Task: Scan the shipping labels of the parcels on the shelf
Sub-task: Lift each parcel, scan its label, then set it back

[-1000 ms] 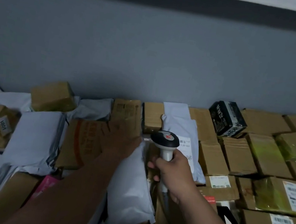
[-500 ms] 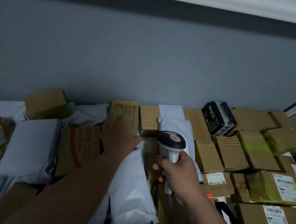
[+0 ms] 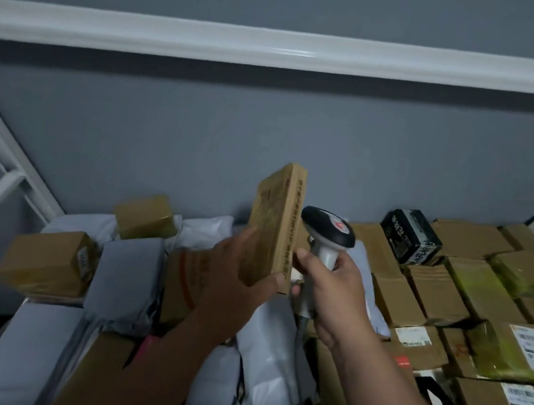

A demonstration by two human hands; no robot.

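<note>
flat brown parcel (image 3: 271, 234) upright in left hand (image 3: 232, 287), printed edge text unreadable, right hand (image 3: 332, 292) gripping scanner (image 3: 326, 235)

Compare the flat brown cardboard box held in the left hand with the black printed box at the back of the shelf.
The flat brown cardboard box is thin, raised upright in the left hand; the black printed box is chunkier and rests tilted on other parcels. The brown one is plain tan with print along its edge; the black one carries white lettering. Both are rectangular parcels.

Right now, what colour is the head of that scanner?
The barcode scanner head is black with a red mark on top, seen in the head view.
</note>
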